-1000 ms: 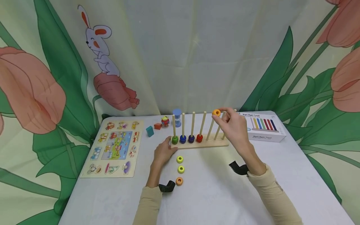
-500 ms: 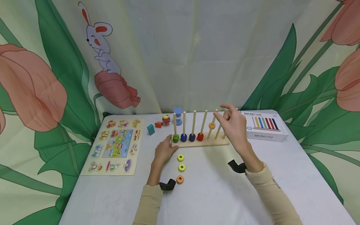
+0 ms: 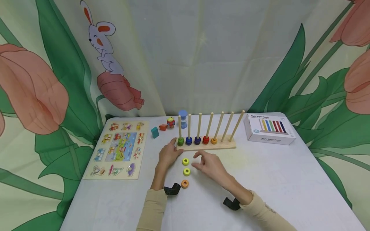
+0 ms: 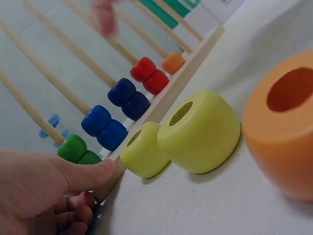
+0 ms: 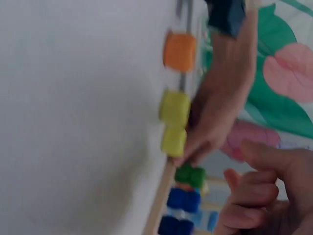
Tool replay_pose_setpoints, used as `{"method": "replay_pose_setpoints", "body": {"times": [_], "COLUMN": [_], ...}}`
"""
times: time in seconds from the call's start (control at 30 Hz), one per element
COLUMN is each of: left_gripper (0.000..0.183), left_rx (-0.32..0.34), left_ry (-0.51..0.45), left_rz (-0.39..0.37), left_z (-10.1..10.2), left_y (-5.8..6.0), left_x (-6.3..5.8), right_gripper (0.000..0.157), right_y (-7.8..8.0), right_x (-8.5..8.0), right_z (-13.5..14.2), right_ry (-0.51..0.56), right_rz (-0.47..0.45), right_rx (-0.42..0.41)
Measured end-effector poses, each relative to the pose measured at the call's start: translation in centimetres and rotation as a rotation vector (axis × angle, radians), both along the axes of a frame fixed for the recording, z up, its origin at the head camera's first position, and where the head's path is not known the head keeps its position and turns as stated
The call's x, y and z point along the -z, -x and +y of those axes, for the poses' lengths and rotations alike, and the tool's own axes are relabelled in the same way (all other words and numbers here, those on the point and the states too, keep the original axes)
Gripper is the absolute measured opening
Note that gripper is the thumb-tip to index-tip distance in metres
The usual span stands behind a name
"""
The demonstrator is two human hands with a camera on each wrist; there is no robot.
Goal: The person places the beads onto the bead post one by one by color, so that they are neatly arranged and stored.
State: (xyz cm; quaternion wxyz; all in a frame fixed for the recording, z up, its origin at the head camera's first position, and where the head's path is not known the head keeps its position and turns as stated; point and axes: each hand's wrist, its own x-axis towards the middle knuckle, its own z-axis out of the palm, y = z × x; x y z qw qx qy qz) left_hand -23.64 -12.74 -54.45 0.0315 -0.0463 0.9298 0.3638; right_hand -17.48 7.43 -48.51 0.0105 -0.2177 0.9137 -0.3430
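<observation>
A wooden bead rack (image 3: pixel 225 145) with a row of upright pegs stands mid-table. Green, blue, dark blue and red beads sit on its left pegs, and one orange bead (image 3: pixel 214 141) is at the foot of the peg beside the red ones. My left hand (image 3: pixel 168 155) grips the left end of the rack's base, thumb on top in the left wrist view. Two yellow beads (image 4: pixel 199 132) and a loose orange bead (image 3: pixel 184 183) lie in a line on the cloth. Just right of the yellow beads hovers my right hand (image 3: pixel 212 166), thumb and forefinger apart, holding nothing.
Left on the table lies a picture puzzle board (image 3: pixel 110 173). Behind the rack are a blue sand timer (image 3: pixel 182 119), a small toy figure (image 3: pixel 170 122) and two blocks, one teal (image 3: pixel 154 132). A white box (image 3: pixel 270 128) stands at the right back.
The orange bead has left my right hand and slid down the fifth peg to the base. My right hand has moved left and nearer to the yellow beads. The left hand stays put.
</observation>
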Motion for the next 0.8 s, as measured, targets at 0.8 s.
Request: {"method": "replay_pose_setpoints", "body": {"times": [0.8], "left_gripper": [0.069], "left_rx": [-0.011], "left_ry": [-0.028], "left_rz": [-0.014], "left_z": [0.0], "left_y": [0.1], "left_x": [0.0], "right_gripper": [0.029], "right_y": [-1.0], "right_x": [0.6], "right_z": [0.1], "right_ry": [-0.162], "right_rz": [-0.062], "right_rx": [-0.165]}}
